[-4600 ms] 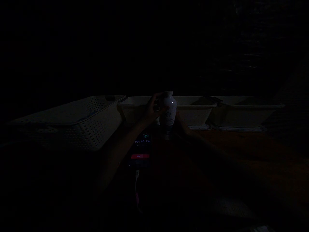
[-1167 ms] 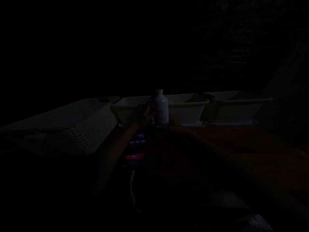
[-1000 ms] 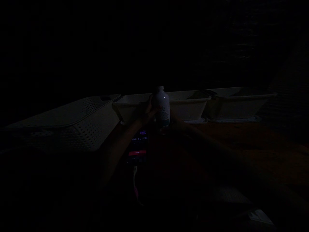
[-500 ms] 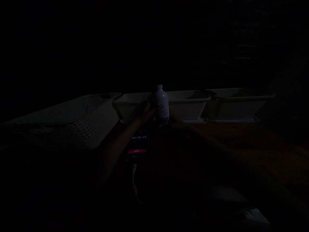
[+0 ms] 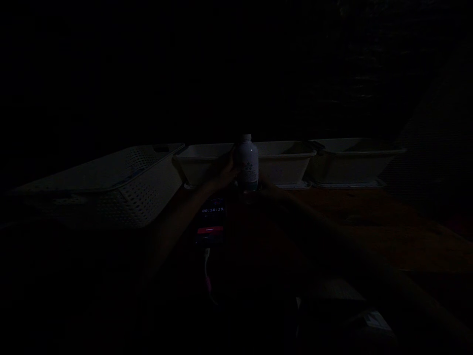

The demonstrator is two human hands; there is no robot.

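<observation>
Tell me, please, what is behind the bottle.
What looks like one pale tub shows to either side of the bottle; the bottle and left hand hide its middle from view.

On the lit screen of your phone (image 5: 210,222) you can read the figures 00:50:29 (image 5: 213,210) in pale digits; the lettering on the red bar (image 5: 210,230) below them is too small to make out. Your white bottle (image 5: 247,152) bears a flower-like mark (image 5: 249,166), with lines of small print under it too dim for you to read.
</observation>
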